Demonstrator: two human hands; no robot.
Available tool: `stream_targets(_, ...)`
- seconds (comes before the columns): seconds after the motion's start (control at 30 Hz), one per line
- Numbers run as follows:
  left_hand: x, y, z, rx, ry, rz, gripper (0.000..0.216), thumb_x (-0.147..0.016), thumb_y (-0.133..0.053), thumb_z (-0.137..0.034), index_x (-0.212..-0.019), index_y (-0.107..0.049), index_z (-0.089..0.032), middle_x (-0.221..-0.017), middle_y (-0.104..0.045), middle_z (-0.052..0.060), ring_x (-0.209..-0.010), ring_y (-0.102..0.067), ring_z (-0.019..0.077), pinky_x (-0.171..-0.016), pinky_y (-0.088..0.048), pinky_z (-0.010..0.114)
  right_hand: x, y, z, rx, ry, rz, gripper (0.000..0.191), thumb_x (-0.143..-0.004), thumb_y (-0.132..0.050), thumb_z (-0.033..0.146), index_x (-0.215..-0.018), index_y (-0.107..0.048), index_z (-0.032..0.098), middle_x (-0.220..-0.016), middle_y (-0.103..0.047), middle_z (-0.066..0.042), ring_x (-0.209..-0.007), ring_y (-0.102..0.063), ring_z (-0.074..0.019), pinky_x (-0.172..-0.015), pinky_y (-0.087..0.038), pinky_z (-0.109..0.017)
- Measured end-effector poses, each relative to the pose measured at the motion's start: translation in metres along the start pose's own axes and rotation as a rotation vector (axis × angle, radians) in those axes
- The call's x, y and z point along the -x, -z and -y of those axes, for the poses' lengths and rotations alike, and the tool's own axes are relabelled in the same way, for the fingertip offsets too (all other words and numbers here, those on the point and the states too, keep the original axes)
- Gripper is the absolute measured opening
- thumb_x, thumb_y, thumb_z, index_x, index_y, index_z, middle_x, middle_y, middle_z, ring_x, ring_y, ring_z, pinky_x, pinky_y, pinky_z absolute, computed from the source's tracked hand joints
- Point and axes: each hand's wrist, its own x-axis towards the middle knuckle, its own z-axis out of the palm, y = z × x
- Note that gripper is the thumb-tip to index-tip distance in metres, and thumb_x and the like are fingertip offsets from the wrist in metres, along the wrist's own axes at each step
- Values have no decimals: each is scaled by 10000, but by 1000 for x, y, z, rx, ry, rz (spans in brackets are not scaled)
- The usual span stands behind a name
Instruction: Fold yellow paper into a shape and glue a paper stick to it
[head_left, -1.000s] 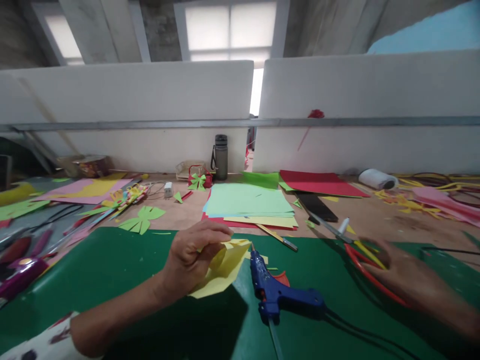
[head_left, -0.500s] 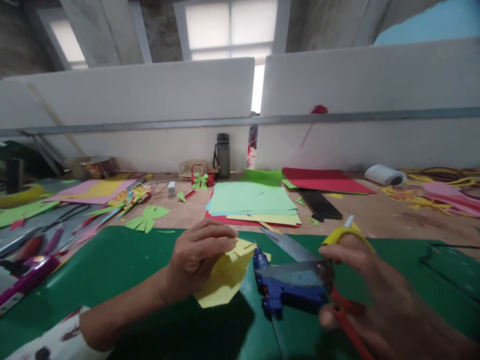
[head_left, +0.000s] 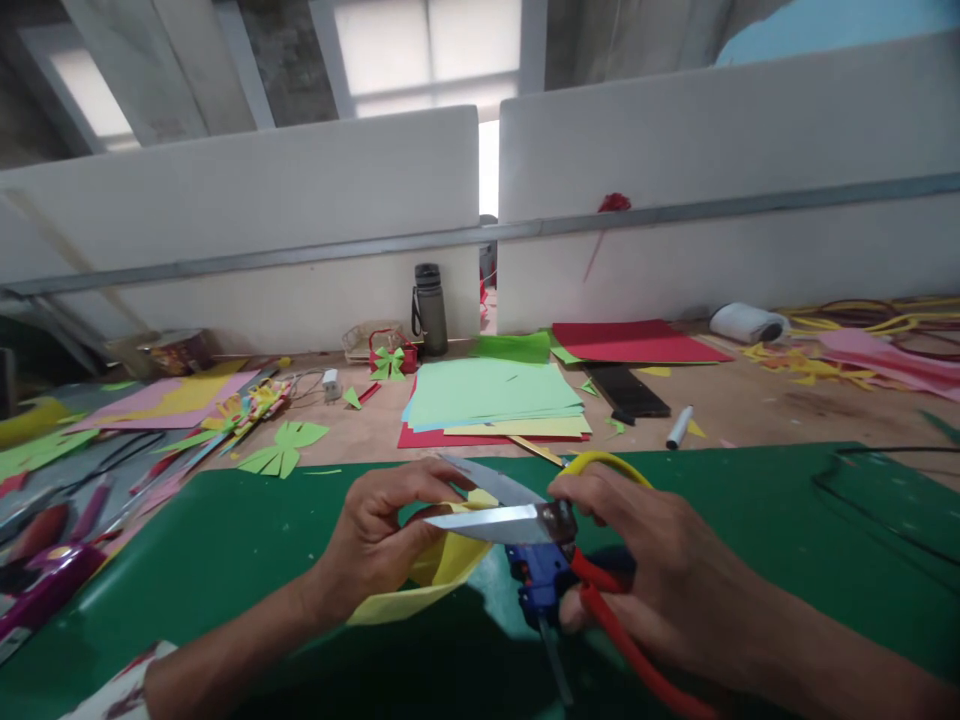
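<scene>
My left hand [head_left: 379, 540] is closed on a folded yellow paper piece [head_left: 424, 590], held just above the green cutting mat [head_left: 225, 540]. My right hand [head_left: 652, 575] grips a pair of scissors [head_left: 510, 510] with yellow and red handles. Its blades are spread apart and point left, right at the upper edge of the yellow paper. A blue glue gun [head_left: 541, 588] lies on the mat under the scissors, partly hidden by my right hand.
A stack of coloured paper sheets [head_left: 491, 400] lies beyond the mat, with red paper [head_left: 630, 342], a black strip [head_left: 626, 390] and a white marker [head_left: 679, 427] to the right. A dark bottle [head_left: 430, 309] stands by the white partition. Green paper cut-outs [head_left: 285, 447] and tools crowd the left.
My right hand picked up the scissors from the right of the mat and brought them left to the yellow paper, blades spread. My left hand kept holding the paper.
</scene>
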Motion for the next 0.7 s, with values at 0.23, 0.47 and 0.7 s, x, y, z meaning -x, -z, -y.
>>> stream_targets(0.23, 0, 0, -2, -25, 7, 31, 58, -773, -645, -180, -735, -683, -158, -858, -723, 99, -788, -682, 207, -641, -544, 269, 2, -2, 5, -72, -15, 10, 537, -644, -732, 246, -1108, -469, 191, -875, -598, -30, -765, -561, -174, -639, -436, -283)
stream_targets(0.47, 0, -1, -3, -20, 35, 49, 68, -782, -641, -186, -753, -696, -158, -897, -724, 115, -827, -686, 223, -706, -557, 309, 0, -4, 5, -86, -42, 29, 482, -646, -725, 244, -1060, -481, 201, -858, -608, -24, -727, -550, -165, -609, -431, -271)
stream_targets(0.7, -1, 0, -2, -9, -9, 56, 94, -807, -620, -201, -750, -685, -164, -865, -729, 103, -836, -685, 210, -693, -565, 296, 0, -2, 5, -127, -29, 29, 510, -629, -756, 235, -1052, -472, 200, -862, -617, -18, -744, -568, -167, -628, -451, -277)
